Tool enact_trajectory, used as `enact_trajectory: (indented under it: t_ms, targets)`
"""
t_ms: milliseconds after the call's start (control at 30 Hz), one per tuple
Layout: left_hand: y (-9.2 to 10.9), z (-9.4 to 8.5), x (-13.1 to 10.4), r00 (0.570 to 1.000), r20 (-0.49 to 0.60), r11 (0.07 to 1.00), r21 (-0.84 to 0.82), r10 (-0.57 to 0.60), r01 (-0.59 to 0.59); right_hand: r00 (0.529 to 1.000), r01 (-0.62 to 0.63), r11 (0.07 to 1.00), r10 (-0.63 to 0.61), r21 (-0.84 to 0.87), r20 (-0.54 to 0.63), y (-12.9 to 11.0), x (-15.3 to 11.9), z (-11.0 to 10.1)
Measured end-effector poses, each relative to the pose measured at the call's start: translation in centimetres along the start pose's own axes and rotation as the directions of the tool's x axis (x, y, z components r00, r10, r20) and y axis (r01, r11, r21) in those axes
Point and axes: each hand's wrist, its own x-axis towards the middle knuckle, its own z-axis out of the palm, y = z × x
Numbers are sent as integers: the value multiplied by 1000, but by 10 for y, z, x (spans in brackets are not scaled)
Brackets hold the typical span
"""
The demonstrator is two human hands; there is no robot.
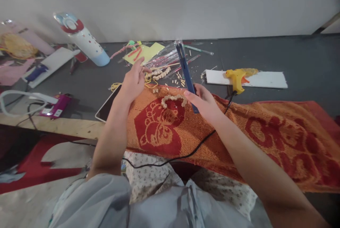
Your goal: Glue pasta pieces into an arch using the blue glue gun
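Observation:
My right hand (203,102) is closed around the lower part of a long, narrow dark-blue tool (187,75). The tool tilts up and away, with a dark, slotted far end; its exact kind is unclear. My left hand (135,79) is raised with its fingers apart, beside yellow string (151,78) and a row of small pale pieces (162,74); no held thing shows in it. Between my hands, a curved chain of small pale pieces (174,97) lies on an orange and red towel (159,125). Several loose pale bits (179,79) are scattered beyond it.
A yellow glue gun (236,78) rests on a white strip (271,79); its black cable (196,148) crosses the towel. Plastic wrapping (170,52) and yellow paper (156,48) lie behind. At left are a bottle (86,40), a phone-like device (106,109) and a purple plug block (57,106).

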Motion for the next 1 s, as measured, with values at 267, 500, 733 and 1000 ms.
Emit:
enact_trajectory:
  t_ms: [267, 500, 733, 1000]
  targets:
    - [7, 4, 2, 998, 10, 998, -6, -55, 55, 1000, -19, 1000, 19, 0, 3, -2, -1, 1]
    - [17, 1, -2, 999, -18, 992, -117, -44, 42, 999, -54, 998, 54, 23, 1, 2, -1, 1]
    - [20, 1, 1, 979, -31, 873, -458, -203, 166, 999, -43, 998, 42, 37, 17, 5, 1, 0]
    - [20, -4, 0, 959, 58, 742, -621, -277, 252, 999, -42, 999, 42, 11, 24, 6, 1, 1]
